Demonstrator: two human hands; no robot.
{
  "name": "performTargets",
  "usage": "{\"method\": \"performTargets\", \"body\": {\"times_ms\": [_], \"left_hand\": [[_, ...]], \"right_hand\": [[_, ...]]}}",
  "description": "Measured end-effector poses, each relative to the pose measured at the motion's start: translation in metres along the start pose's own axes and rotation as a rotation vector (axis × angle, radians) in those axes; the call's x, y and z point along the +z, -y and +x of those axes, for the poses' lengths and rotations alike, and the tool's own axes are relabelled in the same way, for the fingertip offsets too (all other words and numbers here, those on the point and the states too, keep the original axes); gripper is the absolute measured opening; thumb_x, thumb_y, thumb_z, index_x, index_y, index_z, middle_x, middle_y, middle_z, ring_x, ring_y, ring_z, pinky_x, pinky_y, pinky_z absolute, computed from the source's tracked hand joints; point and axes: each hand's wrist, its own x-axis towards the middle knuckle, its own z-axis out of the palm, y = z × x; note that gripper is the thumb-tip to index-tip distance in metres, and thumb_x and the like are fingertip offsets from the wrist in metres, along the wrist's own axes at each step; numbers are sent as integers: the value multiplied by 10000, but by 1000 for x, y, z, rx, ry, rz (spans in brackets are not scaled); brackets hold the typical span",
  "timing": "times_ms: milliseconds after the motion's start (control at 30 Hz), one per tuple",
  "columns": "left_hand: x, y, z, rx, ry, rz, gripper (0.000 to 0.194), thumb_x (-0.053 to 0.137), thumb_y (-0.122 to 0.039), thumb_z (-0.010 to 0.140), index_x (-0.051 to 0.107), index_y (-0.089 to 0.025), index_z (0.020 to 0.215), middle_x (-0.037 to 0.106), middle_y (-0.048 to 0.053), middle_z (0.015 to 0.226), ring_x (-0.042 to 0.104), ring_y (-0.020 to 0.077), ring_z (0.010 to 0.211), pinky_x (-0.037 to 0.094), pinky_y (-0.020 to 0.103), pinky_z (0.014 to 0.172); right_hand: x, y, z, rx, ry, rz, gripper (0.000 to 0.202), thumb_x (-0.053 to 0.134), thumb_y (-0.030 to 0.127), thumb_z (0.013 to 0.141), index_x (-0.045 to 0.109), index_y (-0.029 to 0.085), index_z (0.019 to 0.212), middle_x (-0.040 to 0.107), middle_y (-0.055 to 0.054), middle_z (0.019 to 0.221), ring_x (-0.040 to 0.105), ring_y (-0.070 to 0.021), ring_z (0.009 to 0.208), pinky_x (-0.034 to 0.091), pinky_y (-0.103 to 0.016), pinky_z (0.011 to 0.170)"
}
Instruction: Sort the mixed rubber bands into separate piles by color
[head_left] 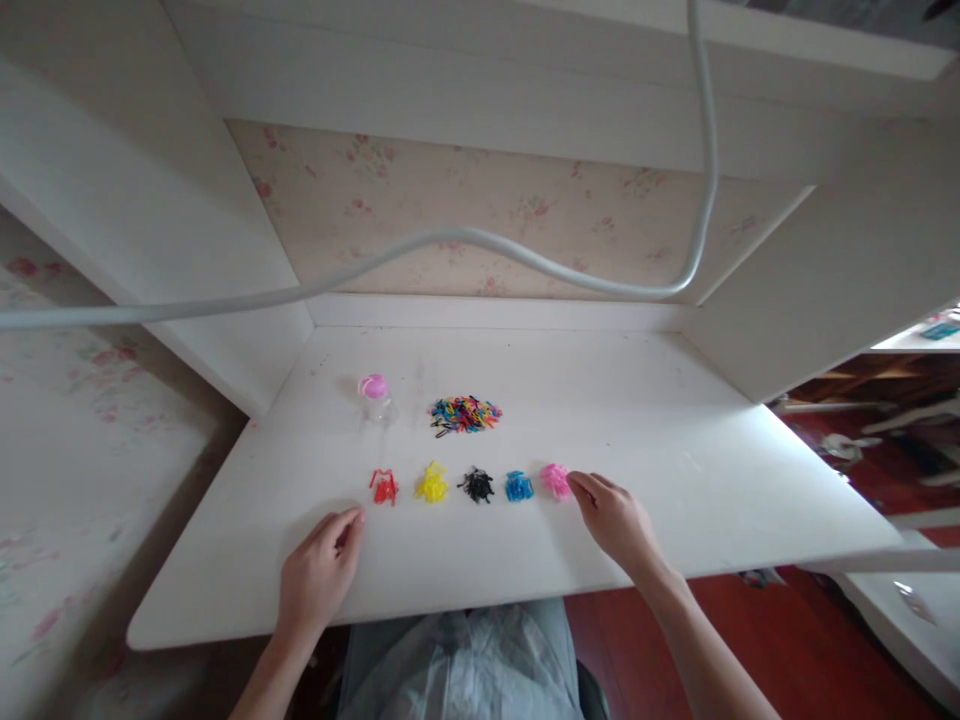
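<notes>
My right hand (611, 510) has its thumb and fingers pinched together at the right edge of a pile of pink rubber bands (556, 482). Whatever sits between those fingertips is too small to make out. On the left, my left hand (321, 565) rests closed on the table, just below a small pile of red rubber bands (385, 487); anything inside it is hidden. Between the two hands lie a yellow pile (432, 483), a black pile (477, 485) and a blue pile (518, 486), forming a row with the red and pink ones. Behind the row is a larger mixed-colour heap of rubber bands (465, 414).
A small clear jar with a pink lid (373, 388) stands at the back left of the white table (600, 400). A pale cable (465, 237) crosses the view above the table. White panels (825, 230) enclose the sides and back.
</notes>
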Motion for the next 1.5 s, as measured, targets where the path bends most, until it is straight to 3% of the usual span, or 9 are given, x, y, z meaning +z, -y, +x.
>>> {"method": "performTargets", "body": {"times_ms": [167,333,467,600,767,933,1200,1500], "left_hand": [[-1,3,1,16,13,-7,288,450,-423,879,650,-221,926,712,15,889,664,153,750,483,219,666],[-8,-5,9,43,20,-53,311,442,-432,878,653,-205,905,717,36,877,667,165,760,506,228,673],[-11,-37,25,119,98,-114,289,439,-403,885,653,-212,919,708,35,893,650,153,766,499,227,689],[-9,-84,48,204,209,-102,281,415,-363,898,653,-214,889,697,23,873,625,137,749,474,231,714],[10,-133,78,251,298,5,255,426,-337,889,664,-245,875,699,-3,908,629,131,780,448,232,730],[43,-161,106,197,360,152,236,473,-385,870,668,-260,911,702,6,912,631,150,823,437,238,714],[82,-178,134,134,307,240,330,461,-458,861,673,-215,930,691,71,988,631,201,872,448,281,743],[90,-179,140,133,311,274,300,441,-400,873,682,-223,895,696,67,980,636,192,853,450,283,756]], "right_hand": [[0,1,-2,32,-13,1,316,386,368,921,689,294,972,702,-10,888,636,-132,750,402,-204,625],[1,-12,-13,122,-224,137,355,419,434,892,708,236,952,706,-38,829,623,-135,670,409,-209,615],[10,-28,-26,323,-235,222,407,445,516,859,712,217,928,668,-17,654,586,-134,554,402,-220,575],[27,-37,-34,412,-169,230,434,424,543,855,710,232,954,701,-28,744,623,-159,634,411,-232,597],[38,-33,-39,373,-143,95,377,407,501,883,690,290,1014,715,-16,911,647,-172,743,397,-242,635],[35,-29,-41,363,-94,26,328,399,457,902,671,336,1039,712,19,951,651,-156,757,379,-233,619],[31,-28,-39,369,-85,18,317,394,440,909,669,340,1031,711,28,945,655,-148,754,378,-232,620],[28,-27,-39,354,-91,46,327,385,450,912,667,333,1029,711,29,929,657,-144,770,378,-225,615]]}}
